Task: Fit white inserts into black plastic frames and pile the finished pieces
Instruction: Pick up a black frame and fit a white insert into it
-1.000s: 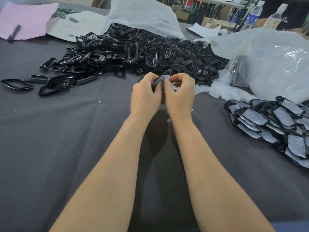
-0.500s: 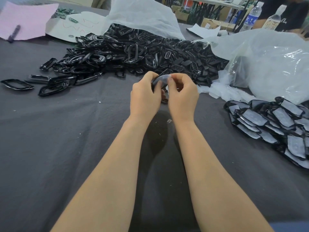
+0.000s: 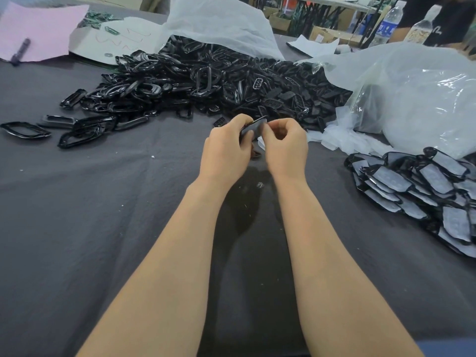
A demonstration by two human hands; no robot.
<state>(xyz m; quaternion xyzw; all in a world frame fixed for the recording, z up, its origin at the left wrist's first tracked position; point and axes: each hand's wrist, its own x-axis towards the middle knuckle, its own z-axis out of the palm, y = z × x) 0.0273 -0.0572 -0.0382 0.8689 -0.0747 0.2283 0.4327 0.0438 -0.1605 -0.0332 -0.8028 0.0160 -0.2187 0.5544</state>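
Bottle label (image 3: pixel 386 28) blurred; left hand (image 3: pixel 224 153) holds frame (image 3: pixel 253 128).

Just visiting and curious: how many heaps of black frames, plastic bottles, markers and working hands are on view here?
Heaps: 2, empty black frames and finished pieces
Plastic bottles: 2
Markers: 1
Hands: 2, left hand and right hand, both gripping one frame
Total: 7

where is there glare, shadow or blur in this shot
Head view: glare streaks on the clear plastic bag at right; small highlights on the black frames pile; a soft shadow falls on the grey cloth between the forearms; far water bottle looks soft.
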